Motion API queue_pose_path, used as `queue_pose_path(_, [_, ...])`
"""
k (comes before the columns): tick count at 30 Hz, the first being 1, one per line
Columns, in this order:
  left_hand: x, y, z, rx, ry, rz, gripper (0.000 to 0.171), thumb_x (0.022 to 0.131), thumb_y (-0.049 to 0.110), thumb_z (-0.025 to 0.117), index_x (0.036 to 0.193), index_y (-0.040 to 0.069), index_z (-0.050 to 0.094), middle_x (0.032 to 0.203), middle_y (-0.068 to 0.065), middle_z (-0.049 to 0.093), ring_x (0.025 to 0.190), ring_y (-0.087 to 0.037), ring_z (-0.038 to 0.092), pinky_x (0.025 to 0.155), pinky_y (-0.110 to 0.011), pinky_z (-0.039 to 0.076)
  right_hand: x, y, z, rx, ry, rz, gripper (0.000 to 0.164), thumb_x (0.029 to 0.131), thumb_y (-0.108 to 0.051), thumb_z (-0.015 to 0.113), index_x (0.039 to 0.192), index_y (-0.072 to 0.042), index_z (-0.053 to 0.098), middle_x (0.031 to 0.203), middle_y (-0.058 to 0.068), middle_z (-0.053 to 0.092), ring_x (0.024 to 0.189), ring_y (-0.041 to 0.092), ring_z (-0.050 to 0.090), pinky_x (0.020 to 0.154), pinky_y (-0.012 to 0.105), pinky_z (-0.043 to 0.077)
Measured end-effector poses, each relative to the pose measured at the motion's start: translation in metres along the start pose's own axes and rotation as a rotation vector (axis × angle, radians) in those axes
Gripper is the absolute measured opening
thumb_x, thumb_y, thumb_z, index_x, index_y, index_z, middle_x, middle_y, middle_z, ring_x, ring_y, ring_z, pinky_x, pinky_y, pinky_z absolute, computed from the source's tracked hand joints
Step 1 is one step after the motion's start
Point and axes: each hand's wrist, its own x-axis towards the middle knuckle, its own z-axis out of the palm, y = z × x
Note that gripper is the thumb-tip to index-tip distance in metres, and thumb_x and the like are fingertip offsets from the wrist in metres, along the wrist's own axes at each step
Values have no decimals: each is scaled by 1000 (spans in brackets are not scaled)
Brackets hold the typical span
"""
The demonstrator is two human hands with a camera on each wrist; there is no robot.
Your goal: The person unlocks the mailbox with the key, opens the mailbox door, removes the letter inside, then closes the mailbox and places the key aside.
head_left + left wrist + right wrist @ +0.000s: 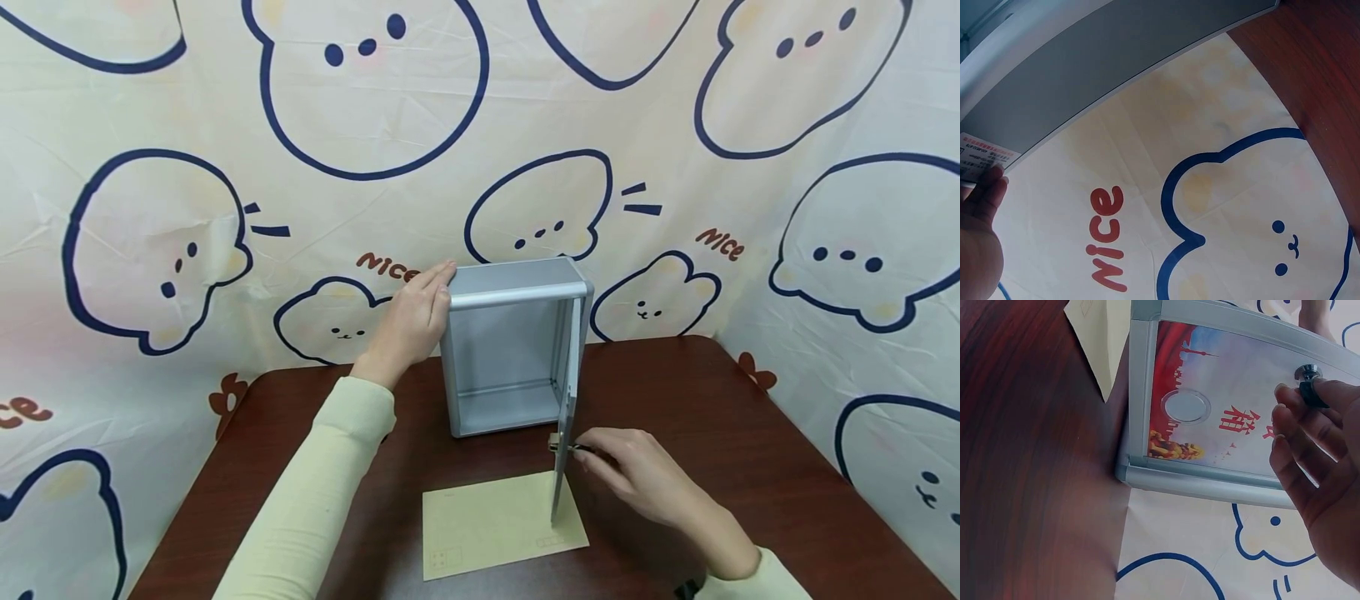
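A grey metal box (pixel 517 279) stands upright on the table, its front door (pixel 572 350) swung open toward me. The inside shows bare walls. My left hand (pixel 411 321) rests on the box's top left corner, fingers laid along it; the left wrist view shows fingertips beside a printed label (pixel 986 153). At the door's outer face, my right hand (pixel 641 475) pinches a black-headed key (pixel 1313 395) at the silver lock (pixel 1307 371). The door's outside carries a printed red and blue picture with red characters and a round clear window (pixel 1185 406).
A yellowish envelope (pixel 487 525) lies flat on the dark brown table (pixel 675 392), partly under the door's lower edge. Behind the table and along its sides hangs a pale cloth (pixel 420 208) with cartoon bears.
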Motion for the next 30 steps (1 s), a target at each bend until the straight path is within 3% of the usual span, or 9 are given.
queue_pose_path(19, [0,0,1,-6,3,2,52,110,26,27,151,2,48,157,-13,46,148,-25,40,123,-41,30,11,-4,8,36,-21,-12,15,100,-15,67,100,-29,70,86,-21,64,70,-4,57,61,19,51])
queue_pose_path(30, [0,-1,-1,-11,-6,-4,55,110,31,25,154,5,46,159,-8,45,148,-24,40,123,-41,30,16,-8,11,38,-55,-1,11,102,-18,64,104,-22,74,96,-21,69,73,-2,58,64,20,52])
